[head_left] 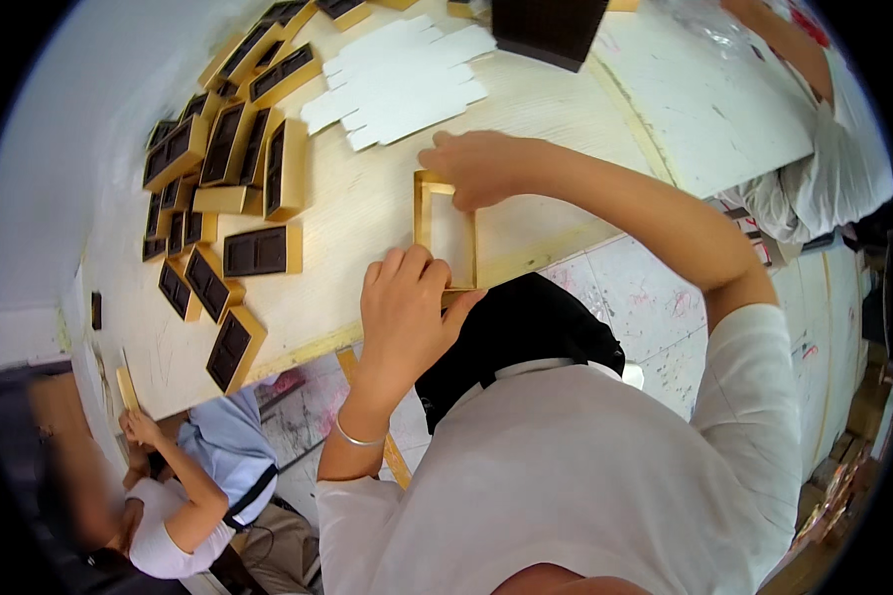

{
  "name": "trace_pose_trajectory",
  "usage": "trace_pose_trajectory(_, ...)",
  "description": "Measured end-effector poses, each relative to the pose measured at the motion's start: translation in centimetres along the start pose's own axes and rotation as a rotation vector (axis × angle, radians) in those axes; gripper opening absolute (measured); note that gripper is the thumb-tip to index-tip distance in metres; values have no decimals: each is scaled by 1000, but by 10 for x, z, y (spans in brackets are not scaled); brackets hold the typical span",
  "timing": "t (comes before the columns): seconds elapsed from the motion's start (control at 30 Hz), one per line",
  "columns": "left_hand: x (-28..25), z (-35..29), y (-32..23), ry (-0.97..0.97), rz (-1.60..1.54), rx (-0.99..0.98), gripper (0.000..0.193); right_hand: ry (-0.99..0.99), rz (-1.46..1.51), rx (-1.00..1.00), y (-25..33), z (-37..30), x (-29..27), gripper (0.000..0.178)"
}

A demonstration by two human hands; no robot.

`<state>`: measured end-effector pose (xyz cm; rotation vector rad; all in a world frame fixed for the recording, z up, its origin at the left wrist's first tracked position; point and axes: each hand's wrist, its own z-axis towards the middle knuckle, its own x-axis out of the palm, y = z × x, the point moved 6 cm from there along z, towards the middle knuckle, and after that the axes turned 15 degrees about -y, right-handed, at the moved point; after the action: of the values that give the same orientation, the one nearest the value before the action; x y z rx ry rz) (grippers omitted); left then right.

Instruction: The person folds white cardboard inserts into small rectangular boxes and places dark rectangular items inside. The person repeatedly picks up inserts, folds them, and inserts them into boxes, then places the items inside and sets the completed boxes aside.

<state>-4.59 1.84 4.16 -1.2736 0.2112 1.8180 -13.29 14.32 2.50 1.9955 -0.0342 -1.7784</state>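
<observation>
A rectangular gold cardboard box frame (421, 220) with a pale inside lies at the table's near edge, in front of my body. My left hand (405, 302) is closed on its near end, the thumb along the near wall and the fingers over the left corner. At the far end, my right hand (481, 169) pinches the far right corner with bent fingers. That hand hides part of the far wall. Just beyond it lies a stack of white die-cut cardboard blanks (397, 84).
Several gold boxes with dark inserts (286, 169) crowd the table's left side, some on edge. A dark brown box (548, 30) stands at the far edge. A co-worker (184, 506) holds a gold strip at lower left; another person's arm (789, 45) shows at upper right.
</observation>
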Motion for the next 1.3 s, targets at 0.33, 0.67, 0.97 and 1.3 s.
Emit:
trace_pose_trajectory(0.33, 3, 2, -9, -136, 1, 34, 28, -190, 42, 12, -5, -8, -4, 35)
trace_pose_trajectory(0.67, 5, -15, 32, -168, -261, -259, 65, -832, -724, 161, -130, -65, -151, 13)
trace_pose_trajectory(0.97, 7, -17, 45, -168, -370, -338, 70, -902, -269, 220, -153, -55, -164, 11)
trace_pose_trajectory(1.3, 10, -17, 45, -233, -329, -242, 68, -926, -294, 175, -147, -56, -171, 20)
